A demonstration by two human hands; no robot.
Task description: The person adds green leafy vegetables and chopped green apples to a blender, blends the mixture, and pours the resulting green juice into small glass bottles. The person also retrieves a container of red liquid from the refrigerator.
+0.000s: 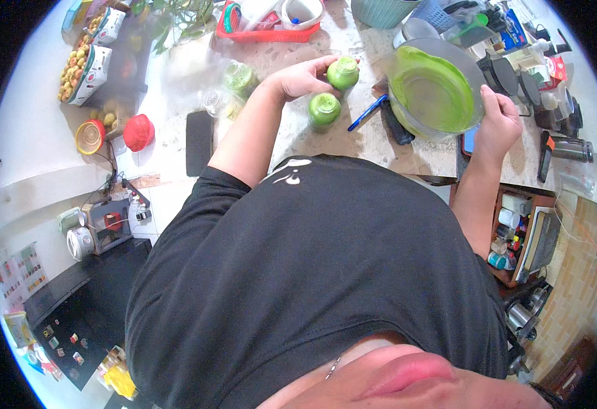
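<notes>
My left hand (306, 79) reaches around a small clear bottle of green liquid (343, 73), its fingers at the bottle's far side. A second bottle of green liquid (324, 109) stands just nearer to me, beside the thumb side of that hand. My right hand (500, 120) grips the rim of a large transparent bowl (431, 99), which is tilted and coated inside with green liquid. Behind my left forearm is another bottle with green contents (240, 76), and a clear lidded or empty container (212, 101) is near it; which cannot be told.
A blue pen (367, 112) and a dark object (397, 122) lie between the bottles and the bowl. A dark phone (199, 143) lies at left. A red basket (267, 36) stands at the back. Dark-lidded jars (497, 74) and a tumbler (573, 149) crowd the right side.
</notes>
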